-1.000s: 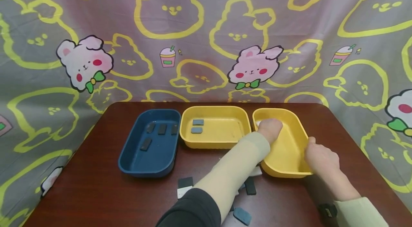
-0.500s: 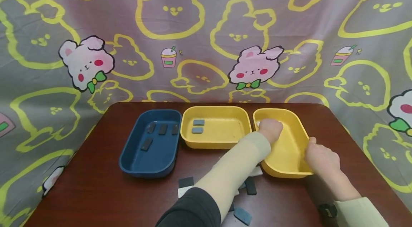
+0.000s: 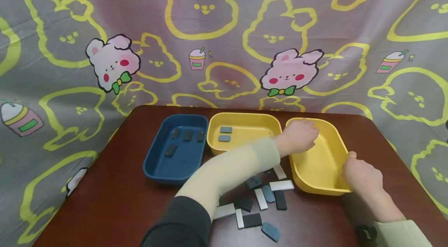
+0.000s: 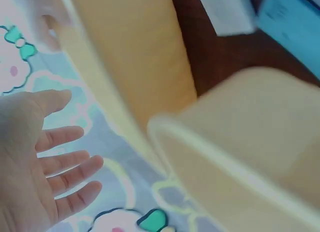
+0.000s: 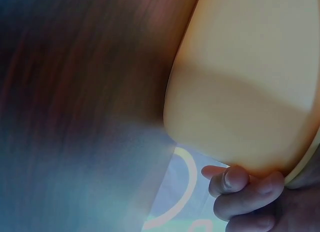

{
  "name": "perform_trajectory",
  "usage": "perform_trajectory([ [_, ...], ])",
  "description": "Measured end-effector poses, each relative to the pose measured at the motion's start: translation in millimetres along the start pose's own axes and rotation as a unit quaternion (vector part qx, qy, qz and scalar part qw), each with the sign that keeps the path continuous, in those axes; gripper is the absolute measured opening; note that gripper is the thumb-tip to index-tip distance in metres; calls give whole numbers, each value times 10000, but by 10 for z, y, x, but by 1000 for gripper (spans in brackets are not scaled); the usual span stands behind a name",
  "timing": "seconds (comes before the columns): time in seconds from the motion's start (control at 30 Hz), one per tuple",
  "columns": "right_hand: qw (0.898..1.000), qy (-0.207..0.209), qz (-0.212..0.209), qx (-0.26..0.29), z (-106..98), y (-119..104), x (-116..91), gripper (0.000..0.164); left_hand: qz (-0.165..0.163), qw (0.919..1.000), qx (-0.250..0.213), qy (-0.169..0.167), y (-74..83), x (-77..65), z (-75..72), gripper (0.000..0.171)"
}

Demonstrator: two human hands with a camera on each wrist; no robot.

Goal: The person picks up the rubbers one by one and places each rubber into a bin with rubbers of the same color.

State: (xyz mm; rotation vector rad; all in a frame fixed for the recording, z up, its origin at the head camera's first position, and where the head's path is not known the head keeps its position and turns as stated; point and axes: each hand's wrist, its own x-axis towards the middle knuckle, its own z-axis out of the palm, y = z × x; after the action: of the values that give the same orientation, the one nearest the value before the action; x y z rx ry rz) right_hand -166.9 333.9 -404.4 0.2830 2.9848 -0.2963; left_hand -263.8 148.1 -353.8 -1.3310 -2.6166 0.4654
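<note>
Hovering over the right yellow tray [image 3: 320, 165], the left grip [image 3: 301, 135] spreads loose, empty; the right grip [image 3: 364, 175] clutches the tray's right side.

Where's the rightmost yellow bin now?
Head view: the rightmost yellow bin sits at the right of the table, beside the middle yellow bin, the right hand gripping its right rim.

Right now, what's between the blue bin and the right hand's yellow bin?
In the head view: another yellow bin with two grey blocks, partly behind the left sleeve.
</note>
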Motion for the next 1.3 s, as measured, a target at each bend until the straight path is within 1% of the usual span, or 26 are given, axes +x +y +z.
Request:
perform_trajectory([
  [0.1, 10000, -45, 61, 54, 1, 38, -17, 47, 85, 9999, -83, 29, -88, -170, -117, 36],
  [0.2, 10000, -8, 57, 66, -3, 75, -28, 47, 106, 9998, -144, 117, -206, -364, -196, 36],
  [0.37, 10000, 57, 70, 15, -21, 124, -32, 43, 146, 9989, -159, 422, -429, -738, -267, 40],
  [0.47, 10000, 16, 67, 11, -24, 143, -27, 43, 71, 9978, -389, 541, -567, -972, -288, 40],
  [0.63, 10000, 85, 39, 2, -27, 157, -18, 42, -252, 9932, -944, 632, -797, -1321, -269, 48],
  [0.73, 9999, 110, 14, -11, -33, 151, -11, 42, -426, 9890, -1266, 635, -909, -1518, -192, 49],
  [0.8, 10000, 93, 5, -6, -36, 135, -9, 43, -420, 9857, -1517, 610, -956, -1661, -108, 47],
  [0.87, 10000, 67, 0, 15, -36, 117, -7, 44, -272, 9827, -1737, 581, -972, -1820, -11, 45],
  [0.93, 10000, 40, -23, 28, -33, 101, -6, 45, -22, 9791, -1956, 553, -954, -1994, 84, 43],
  [1.07, 10000, 12, -31, 33, -27, 72, 6, 46, 559, 9722, -2229, 455, -840, -2354, 246, 38],
  [1.2, 10000, -6, -45, 23, -15, 49, 27, 46, 881, 9632, -2541, 23, -721, -2672, 364, 35],
  [1.3, 10000, -21, -55, 0, -10, 51, 34, 46, 996, 9594, -2610, -374, -664, -2836, 464, 40],
])
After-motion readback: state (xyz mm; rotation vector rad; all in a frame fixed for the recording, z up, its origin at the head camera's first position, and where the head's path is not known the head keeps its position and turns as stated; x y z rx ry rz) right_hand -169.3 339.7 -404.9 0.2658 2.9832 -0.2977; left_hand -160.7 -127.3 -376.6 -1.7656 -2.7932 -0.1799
